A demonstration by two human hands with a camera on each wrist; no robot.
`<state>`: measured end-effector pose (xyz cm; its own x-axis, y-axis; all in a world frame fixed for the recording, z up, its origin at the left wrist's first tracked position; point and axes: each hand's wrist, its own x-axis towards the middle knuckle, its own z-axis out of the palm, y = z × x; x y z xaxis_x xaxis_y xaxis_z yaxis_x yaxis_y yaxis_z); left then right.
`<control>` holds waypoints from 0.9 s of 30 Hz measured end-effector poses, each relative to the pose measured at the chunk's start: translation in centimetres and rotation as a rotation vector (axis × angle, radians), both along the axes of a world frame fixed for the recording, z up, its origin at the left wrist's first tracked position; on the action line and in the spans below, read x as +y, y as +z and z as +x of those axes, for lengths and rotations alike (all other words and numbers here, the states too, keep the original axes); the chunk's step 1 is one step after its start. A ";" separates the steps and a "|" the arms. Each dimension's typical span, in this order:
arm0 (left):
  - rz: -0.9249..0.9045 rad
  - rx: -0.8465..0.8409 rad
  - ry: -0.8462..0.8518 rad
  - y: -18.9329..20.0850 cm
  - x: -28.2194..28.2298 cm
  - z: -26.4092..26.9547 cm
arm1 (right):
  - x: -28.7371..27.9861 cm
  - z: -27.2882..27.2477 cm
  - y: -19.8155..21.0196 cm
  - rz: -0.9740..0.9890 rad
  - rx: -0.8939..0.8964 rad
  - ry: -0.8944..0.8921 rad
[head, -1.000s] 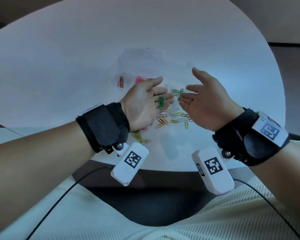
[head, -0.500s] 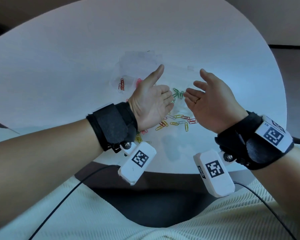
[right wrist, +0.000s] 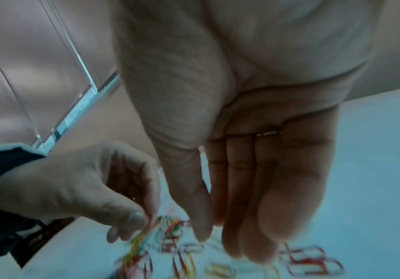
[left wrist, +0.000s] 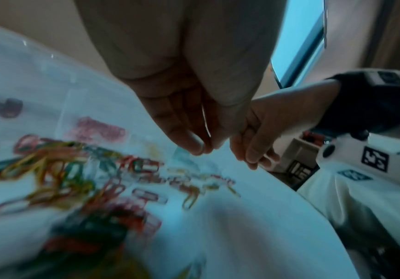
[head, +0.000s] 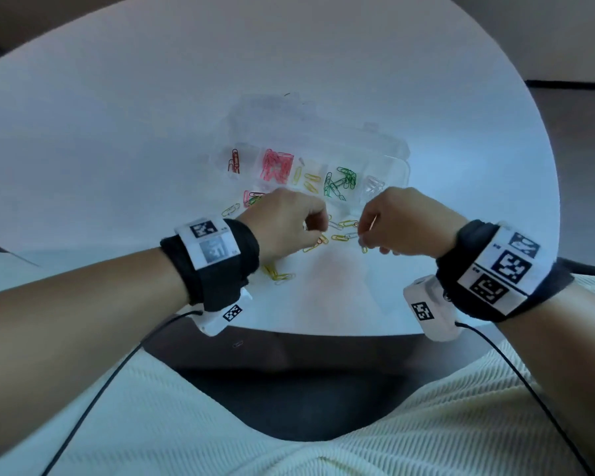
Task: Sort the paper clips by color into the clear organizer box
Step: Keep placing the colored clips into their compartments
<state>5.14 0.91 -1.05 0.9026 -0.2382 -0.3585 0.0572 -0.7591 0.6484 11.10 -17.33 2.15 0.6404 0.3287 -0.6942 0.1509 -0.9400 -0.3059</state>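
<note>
Down now onto loose paper clips (head: 346,224), left hand (head: 282,225) and right hand (head: 409,223), grips narrow, cannot tell if holding; picking step, next needs one color carried to organizer box (head: 400,166).

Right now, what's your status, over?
Left hand and right hand down at loose clips. Organizer box part-filled by color. Nothing blocking.

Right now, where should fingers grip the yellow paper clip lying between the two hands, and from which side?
Likely from straight above: the yellow paper clip lies flat on the table, thin wire with no raised edge. Pinch across its two long sides near the middle; the right hand is closest.
</note>
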 end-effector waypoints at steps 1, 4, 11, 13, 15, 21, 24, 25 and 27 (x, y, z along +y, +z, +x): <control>0.051 -0.019 -0.072 -0.6 -0.1 -0.4 | 0.0 -0.1 -0.4 -0.014 -0.005 0.016; 0.182 -0.021 -0.266 -2.6 -0.2 -1.2 | 0.3 -0.5 -1.8 -0.063 -0.082 0.065; 0.222 -0.079 -0.366 -4.6 -0.3 -1.6 | -0.1 -1.8 -5.1 -0.155 -0.228 0.145; 0.232 -0.080 -0.354 -4.7 -0.3 -1.4 | -0.1 -1.8 -5.4 -0.122 -0.246 0.134; 0.204 -0.110 -0.323 -4.7 -0.2 -1.2 | -0.1 -1.9 -5.4 -0.108 -0.256 0.137; 0.125 -0.224 -0.293 -4.8 0.4 -1.1 | 0.0 -2.0 -5.0 -0.170 -0.347 0.198; 0.189 -0.117 -0.303 -4.4 0.1 -1.1 | 0.0 -1.9 -5.0 -0.170 -0.383 0.201; 0.209 -0.100 -0.299 -4.4 0.1 -1.0 | 0.0 -1.9 -5.0 -0.166 -0.381 0.196; 0.232 -0.077 -0.288 -4.4 0.1 -1.1 | 0.0 -2.1 -5.3 -0.143 -0.373 0.175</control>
